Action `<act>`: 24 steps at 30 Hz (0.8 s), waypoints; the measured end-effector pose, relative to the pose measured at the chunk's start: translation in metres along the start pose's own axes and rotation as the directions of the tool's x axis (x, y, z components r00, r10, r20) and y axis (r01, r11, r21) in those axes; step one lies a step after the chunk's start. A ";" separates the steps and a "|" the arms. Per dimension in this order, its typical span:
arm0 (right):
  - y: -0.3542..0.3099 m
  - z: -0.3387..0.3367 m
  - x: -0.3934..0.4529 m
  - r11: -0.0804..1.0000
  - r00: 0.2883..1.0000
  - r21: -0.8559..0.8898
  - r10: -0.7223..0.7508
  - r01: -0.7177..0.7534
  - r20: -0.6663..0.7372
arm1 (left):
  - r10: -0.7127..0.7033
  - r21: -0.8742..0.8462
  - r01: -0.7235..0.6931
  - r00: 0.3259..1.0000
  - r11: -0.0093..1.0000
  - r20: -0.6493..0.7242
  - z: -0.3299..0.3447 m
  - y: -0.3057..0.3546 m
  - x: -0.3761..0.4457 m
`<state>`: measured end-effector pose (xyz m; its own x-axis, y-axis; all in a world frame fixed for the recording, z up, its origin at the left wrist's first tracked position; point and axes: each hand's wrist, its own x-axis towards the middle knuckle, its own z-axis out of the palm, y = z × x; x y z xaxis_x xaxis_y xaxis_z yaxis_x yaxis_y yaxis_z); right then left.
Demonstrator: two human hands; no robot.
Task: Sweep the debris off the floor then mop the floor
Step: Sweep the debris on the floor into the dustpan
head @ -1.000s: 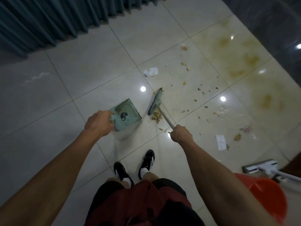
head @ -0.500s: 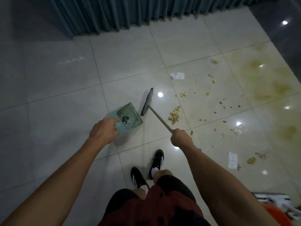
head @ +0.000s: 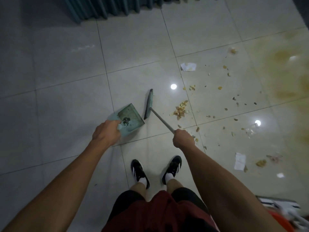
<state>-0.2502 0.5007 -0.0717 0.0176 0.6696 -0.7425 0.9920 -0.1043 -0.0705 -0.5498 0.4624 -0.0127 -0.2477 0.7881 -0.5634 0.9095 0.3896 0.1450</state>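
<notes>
My left hand (head: 106, 133) grips the handle of a pale green dustpan (head: 130, 117) that rests on the tiled floor with a little dark debris in it. My right hand (head: 183, 137) holds the thin handle of a green broom (head: 148, 104). The broom head lies just right of the dustpan's open edge. A small heap of yellowish crumbs (head: 180, 110) sits to the right of the broom head, apart from it. More crumbs (head: 224, 67) and paper scraps (head: 188, 66) are scattered farther right.
Yellow-brown stains (head: 284, 57) spread over the tiles at the right. Another paper scrap (head: 240, 161) lies near my right foot. A white mop head (head: 277, 204) and an orange bucket (head: 280, 221) stand at the lower right. A teal curtain (head: 103, 7) hangs at the top.
The broom head has swung left, away from the crumb heap, and now lies next to the dustpan. The view has turned left. Both hands keep their grips.
</notes>
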 end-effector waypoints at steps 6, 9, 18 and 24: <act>0.078 -0.026 0.014 0.997 0.997 0.032 0.071 -0.071 0.013 | 0.051 0.037 -0.051 0.999 0.998 0.002 0.004 0.078 0.002; 0.124 -0.036 0.012 0.994 0.994 0.011 0.112 -0.112 0.003 | 0.091 0.035 -0.092 0.996 0.995 0.006 0.007 0.119 0.001; 0.181 -0.045 -0.003 0.982 0.982 0.053 0.184 -0.182 -0.051 | 0.210 0.072 -0.210 0.978 0.975 0.010 0.011 0.200 -0.005; 0.173 -0.061 -0.007 0.973 0.979 0.145 0.191 -0.179 -0.075 | 0.222 0.102 -0.220 0.975 0.970 -0.009 0.001 0.203 -0.002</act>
<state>-0.0709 0.5225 -0.0382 0.2163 0.6905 -0.6902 0.9442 -0.3279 -0.0322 -0.3642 0.5397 0.0174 -0.0421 0.8591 -0.5100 0.9709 0.1557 0.1822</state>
